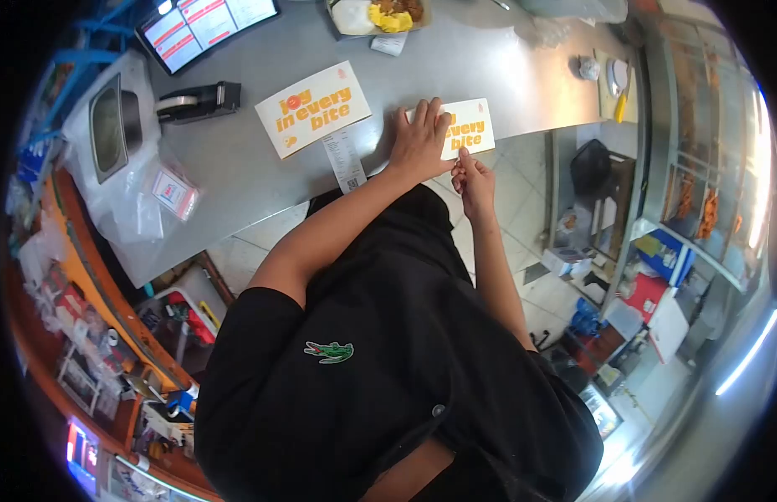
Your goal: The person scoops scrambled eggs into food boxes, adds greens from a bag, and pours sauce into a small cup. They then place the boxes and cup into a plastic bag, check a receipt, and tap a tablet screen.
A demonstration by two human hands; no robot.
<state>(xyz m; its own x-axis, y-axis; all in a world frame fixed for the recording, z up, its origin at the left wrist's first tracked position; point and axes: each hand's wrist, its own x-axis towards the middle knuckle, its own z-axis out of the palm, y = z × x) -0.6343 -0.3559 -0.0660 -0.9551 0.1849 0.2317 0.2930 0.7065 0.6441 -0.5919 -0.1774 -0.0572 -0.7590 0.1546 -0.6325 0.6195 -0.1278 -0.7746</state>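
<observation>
My left hand lies with its fingers spread over the left part of a white food box with orange "every bite" lettering. At that box's near edge, my right hand is closed, the thumb on the edge and the fingers curled below it. A second closed box, printed "joy in every bite", sits on the metal counter to the left. A printed receipt sticks out from beneath this second box and hangs toward the counter edge.
A tape dispenser and a tablet screen stand at the left. At the back is an open tray of food with a paper slip. Plastic bags cover the counter's left end. A glass cabinet stands at the right.
</observation>
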